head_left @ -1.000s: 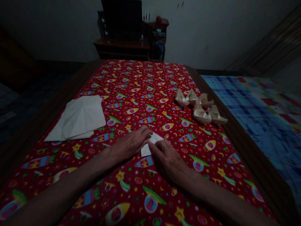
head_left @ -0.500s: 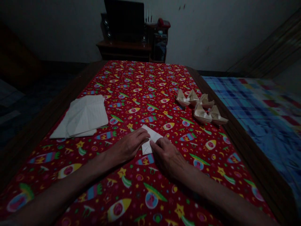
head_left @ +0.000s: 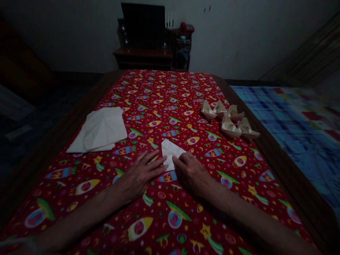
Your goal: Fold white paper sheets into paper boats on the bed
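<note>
A small folded sheet of white paper [head_left: 170,150] lies on the red patterned tablecloth in front of me. My left hand [head_left: 143,170] rests palm down at its left edge, fingers spread, the fingertips touching the paper. From the right, my right hand [head_left: 192,171] grips the paper's right side, thumb on top and fingers curled. Part of that side is hidden under the hand. Farther left lies a stack of paper sheets [head_left: 105,129], creased on top. On the right stand several folded paper boats [head_left: 231,127] in a close group.
The tablecloth [head_left: 159,219] with rockets and stars covers a dark-edged table [head_left: 261,141]. Beyond its far end stands a low cabinet [head_left: 146,56] with a black screen [head_left: 143,24] on it. A blue checked cover [head_left: 297,141] spreads to the right.
My left hand has let go of the paper's upper left part, slid toward me and flattened with fingers spread. The right hand keeps its hold. The whole view has shifted slightly.
</note>
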Available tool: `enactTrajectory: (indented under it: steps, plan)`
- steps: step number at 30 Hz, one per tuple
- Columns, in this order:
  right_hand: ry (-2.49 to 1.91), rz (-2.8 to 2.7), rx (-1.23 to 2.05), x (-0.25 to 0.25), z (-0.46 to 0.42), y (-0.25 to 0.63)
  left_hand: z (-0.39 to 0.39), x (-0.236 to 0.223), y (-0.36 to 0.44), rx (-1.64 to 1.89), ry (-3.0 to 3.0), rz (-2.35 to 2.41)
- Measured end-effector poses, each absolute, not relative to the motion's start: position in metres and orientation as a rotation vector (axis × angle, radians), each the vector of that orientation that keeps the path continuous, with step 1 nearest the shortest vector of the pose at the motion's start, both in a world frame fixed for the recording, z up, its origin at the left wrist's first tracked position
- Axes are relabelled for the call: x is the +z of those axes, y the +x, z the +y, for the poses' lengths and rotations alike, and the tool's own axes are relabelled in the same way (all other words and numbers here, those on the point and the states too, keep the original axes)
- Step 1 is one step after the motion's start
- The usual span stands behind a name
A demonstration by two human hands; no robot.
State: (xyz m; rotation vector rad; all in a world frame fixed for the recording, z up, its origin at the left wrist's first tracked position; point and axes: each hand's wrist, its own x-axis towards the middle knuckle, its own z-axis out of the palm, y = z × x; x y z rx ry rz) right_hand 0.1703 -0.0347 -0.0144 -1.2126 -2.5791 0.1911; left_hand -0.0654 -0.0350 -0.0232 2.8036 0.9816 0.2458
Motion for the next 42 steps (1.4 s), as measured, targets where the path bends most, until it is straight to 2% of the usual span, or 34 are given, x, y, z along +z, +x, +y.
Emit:
enactTrajectory:
  steps: [6, 17, 20, 25, 42]
  plan:
    - [-1.224, -2.601, 0.203, -0.012, -0.035, 0.169, -0.038, -0.013, -0.066, 0.22, 2.83, 0.988]
    - [-1.2, -2.572, 0.099, -0.016, -0.036, 0.17, 0.006, -0.009, -0.06, 0.221, 2.914, 1.192]
    - [-1.216, -2.58, 0.07, -0.016, -0.036, 0.17, 0.001, -0.006, -0.057, 0.246, 2.931, 1.184]
    - [-1.245, -2.594, 0.006, -0.018, -0.035, 0.17, -0.029, -0.012, -0.05, 0.276, 2.906, 0.82]
    - [-1.364, -2.593, -0.242, -0.019, -0.06, 0.205, -0.045, -0.017, -0.045, 0.196, 2.866, 0.943]
